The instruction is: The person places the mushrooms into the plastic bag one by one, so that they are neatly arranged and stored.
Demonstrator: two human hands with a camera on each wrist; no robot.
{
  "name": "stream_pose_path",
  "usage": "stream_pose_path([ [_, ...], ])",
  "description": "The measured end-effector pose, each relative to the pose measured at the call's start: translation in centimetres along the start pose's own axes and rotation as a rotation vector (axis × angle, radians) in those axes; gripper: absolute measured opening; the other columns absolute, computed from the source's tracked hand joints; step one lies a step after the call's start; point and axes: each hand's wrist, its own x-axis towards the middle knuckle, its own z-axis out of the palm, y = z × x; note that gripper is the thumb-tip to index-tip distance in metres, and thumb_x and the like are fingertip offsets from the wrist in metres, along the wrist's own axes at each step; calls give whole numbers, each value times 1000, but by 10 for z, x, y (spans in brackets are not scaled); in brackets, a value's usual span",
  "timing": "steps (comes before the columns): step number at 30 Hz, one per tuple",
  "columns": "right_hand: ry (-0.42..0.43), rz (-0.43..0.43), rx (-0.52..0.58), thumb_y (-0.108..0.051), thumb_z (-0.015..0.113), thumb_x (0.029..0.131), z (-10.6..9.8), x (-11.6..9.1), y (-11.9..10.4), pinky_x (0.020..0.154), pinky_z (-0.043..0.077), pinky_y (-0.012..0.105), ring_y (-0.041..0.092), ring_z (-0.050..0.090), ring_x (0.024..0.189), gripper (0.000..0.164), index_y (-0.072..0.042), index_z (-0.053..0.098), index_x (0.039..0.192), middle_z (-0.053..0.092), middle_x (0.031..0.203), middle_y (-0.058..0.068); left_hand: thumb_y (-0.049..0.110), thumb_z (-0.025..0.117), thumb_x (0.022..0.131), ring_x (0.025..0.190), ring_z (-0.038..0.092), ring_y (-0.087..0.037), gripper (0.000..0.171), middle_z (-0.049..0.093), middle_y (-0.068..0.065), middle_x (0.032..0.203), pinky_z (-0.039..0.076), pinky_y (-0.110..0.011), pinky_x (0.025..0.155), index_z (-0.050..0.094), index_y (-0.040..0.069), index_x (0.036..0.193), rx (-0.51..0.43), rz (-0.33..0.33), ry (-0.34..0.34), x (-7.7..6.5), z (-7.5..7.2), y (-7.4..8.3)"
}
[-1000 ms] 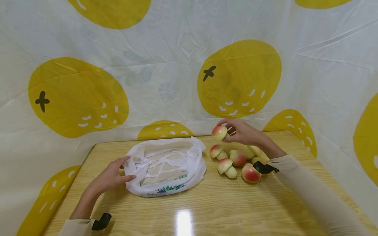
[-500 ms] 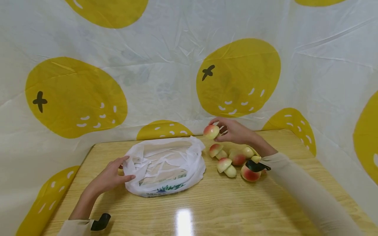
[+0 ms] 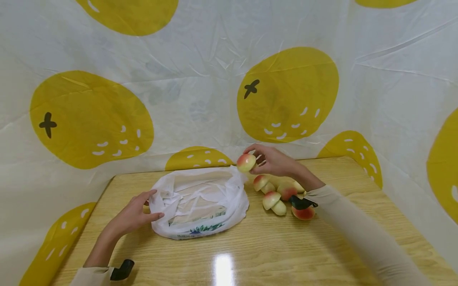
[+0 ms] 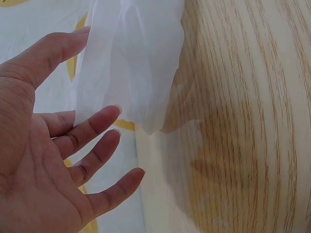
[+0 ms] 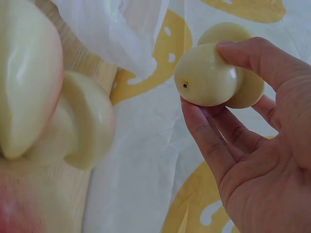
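My right hand (image 3: pixel 273 161) pinches a toy mushroom (image 3: pixel 246 162) with a red-and-cream cap, raised at the bag's far right corner. In the right wrist view, the thumb lies over the mushroom's stem (image 5: pixel 206 75) and the fingertips support it from below. My left hand (image 3: pixel 132 214) is at the left rim of a white plastic bag (image 3: pixel 236 218), thumb and fingers spread. The left wrist view shows the thumb tip and index finger partly behind the bag's thin film (image 4: pixel 131 63), with the other fingers in front. The bag lies on the table with its mouth facing up.
Right of the bag lie two toy mushrooms (image 3: pixel 274 203) (image 3: pixel 262 183), a peach-like toy (image 3: pixel 303 213) and other red-and-cream pieces, partly covered by the right forearm. The wooden table (image 3: pixel 272 250) meets a white curtain (image 3: pixel 200 99) printed with yellow fruit.
My right hand has carried the toy mushroom leftward, from above the other pieces to the bag's far right corner. The left hand and the bag have stayed in place.
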Motion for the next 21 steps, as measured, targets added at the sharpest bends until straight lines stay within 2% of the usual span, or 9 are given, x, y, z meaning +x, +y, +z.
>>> stream_pose_path([
  [5, -8, 13, 52, -9, 83, 83, 10, 6, -3, 89, 56, 47, 30, 71, 102, 54, -13, 58, 130, 68, 119, 8, 47, 81, 84, 114, 53, -36, 96, 53, -25, 136, 49, -47, 86, 38, -6, 151, 1, 1, -2, 0, 0, -1],
  [10, -17, 18, 69, -8, 83, 84, 18, 11, -7, 89, 57, 44, 29, 71, 101, 54, -10, 57, 131, 68, 116, 12, 47, 81, 84, 114, 54, -36, 96, 53, -25, 137, 49, -46, 86, 38, -7, 151, 2, 8, 0, 0, 0, 0],
  [21, -62, 19, 144, -4, 80, 85, 36, 23, -17, 84, 58, 35, 29, 72, 100, 54, -8, 55, 133, 59, 132, 16, 47, 81, 85, 114, 53, -36, 96, 53, -25, 136, 49, -48, 87, 38, -7, 151, -5, -5, -6, -1, 0, 1],
])
